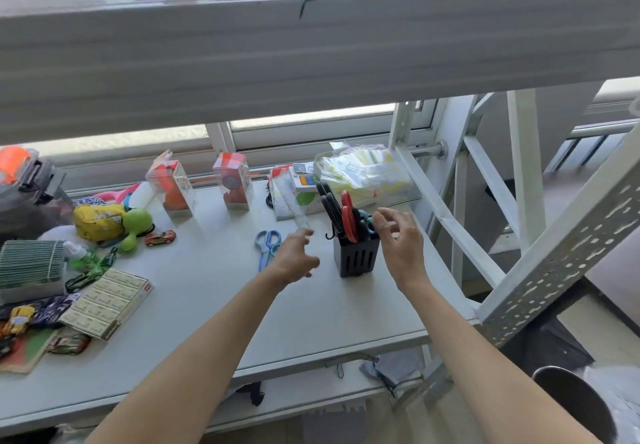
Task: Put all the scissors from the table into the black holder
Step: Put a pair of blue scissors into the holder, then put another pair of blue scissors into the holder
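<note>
The black holder (356, 259) stands on the right part of the white table (221, 291). Several scissors stick out of it, among them a red-handled pair (347, 218), black-handled ones (329, 205) and a teal-handled pair (367, 219). A blue-handled pair of scissors (266, 247) lies flat on the table left of the holder. My left hand (297, 257) hovers between the blue scissors and the holder, fingers apart and holding nothing. Just right of the holder's top is my right hand (401, 240), with spread fingers and nothing in it.
A clear ruler (295, 209) lies behind my left hand. Boxed toys (173, 190), a clear box of bags (367, 172), a yellow pouch (98, 221), a toy car (160, 238) and card boxes (107, 301) crowd the back and left. A shelf beam (311, 45) hangs overhead; a slanted metal brace (446, 222) borders the right.
</note>
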Motion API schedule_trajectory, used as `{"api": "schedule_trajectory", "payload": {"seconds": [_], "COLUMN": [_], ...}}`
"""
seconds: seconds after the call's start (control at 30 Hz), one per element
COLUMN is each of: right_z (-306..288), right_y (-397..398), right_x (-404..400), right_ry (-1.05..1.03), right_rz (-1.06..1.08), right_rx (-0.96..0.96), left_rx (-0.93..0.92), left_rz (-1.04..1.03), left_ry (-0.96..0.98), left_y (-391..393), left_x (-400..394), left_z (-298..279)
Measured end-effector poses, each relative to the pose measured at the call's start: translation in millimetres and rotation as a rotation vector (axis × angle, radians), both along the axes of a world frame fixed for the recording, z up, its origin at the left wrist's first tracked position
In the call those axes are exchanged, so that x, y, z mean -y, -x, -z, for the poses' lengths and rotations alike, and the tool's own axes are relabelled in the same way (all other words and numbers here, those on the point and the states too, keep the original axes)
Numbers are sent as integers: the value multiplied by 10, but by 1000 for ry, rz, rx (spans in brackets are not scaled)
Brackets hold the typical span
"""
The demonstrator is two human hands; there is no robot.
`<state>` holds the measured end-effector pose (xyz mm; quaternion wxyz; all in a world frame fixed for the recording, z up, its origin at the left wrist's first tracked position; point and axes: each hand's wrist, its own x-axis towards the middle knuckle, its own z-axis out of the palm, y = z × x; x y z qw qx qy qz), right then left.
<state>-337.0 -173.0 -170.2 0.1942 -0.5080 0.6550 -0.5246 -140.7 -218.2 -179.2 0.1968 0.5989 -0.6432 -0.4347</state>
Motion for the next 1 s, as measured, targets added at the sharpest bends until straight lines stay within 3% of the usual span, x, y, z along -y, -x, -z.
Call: {"api": "schedule_trajectory", "payload": {"seconds": [0.17,0.33,0.5,0.67,0.8,1.0], "right_z": [245,514,638,654,632,412], "right_y": [-154,-630,-1020,-1156,-1168,-978], "right_x": [-337,-593,-388,-171,-175,-509], "right_ry": [2,-109,-384,-544,-498,-183], "right_rz": [229,41,-236,-255,-294,-295], "right_rx": [125,108,57,172,246,282], "left_rx": [567,748,694,580,392,103], "left_rz": [1,14,-45,7,95,222], "left_ry": [113,171,128,138,145,69], "left_y": [-380,-437,-479,-606,-664,-550], "left_x": [31,-75,-82,-220,-332,-407], "left_z": [218,373,371,350,298,53]}}
